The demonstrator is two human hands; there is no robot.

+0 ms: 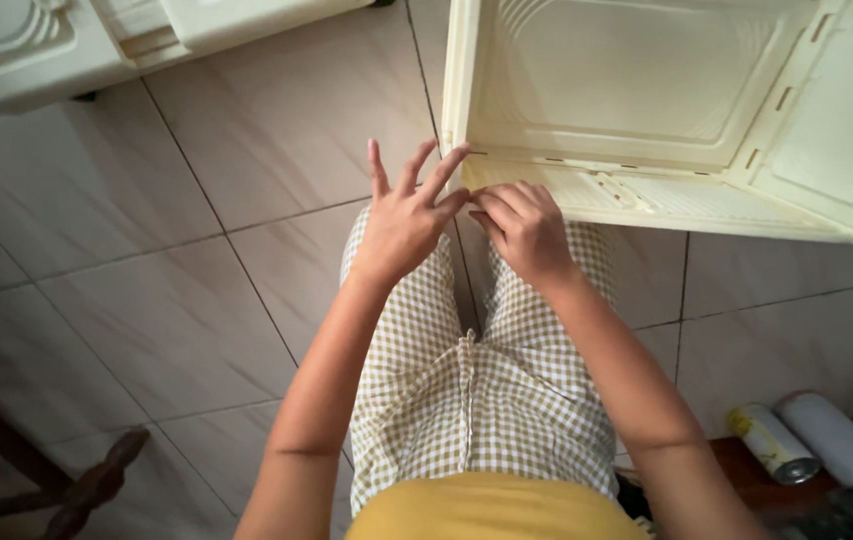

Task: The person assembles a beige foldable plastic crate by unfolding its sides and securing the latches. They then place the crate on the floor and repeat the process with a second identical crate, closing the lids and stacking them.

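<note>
A cream plastic box-like frame (647, 90) of joined panels lies on the tiled floor in front of my knees. My left hand (405, 215) has its fingers spread, fingertips touching the frame's near left corner (459, 160). Beside it, my right hand (522, 228) is curled with its fingertips pinched at the lower edge of the same corner. Whether a small part sits between those fingers is hidden. My checked trousers (487, 390) fill the middle of the view.
More cream plastic panels (37, 50) lie at the top left. Two cylindrical cans (807, 440) rest on a reddish surface at the lower right. Dark wooden furniture legs (87, 490) show at the lower left. Beige floor tiles (147, 300) surround me.
</note>
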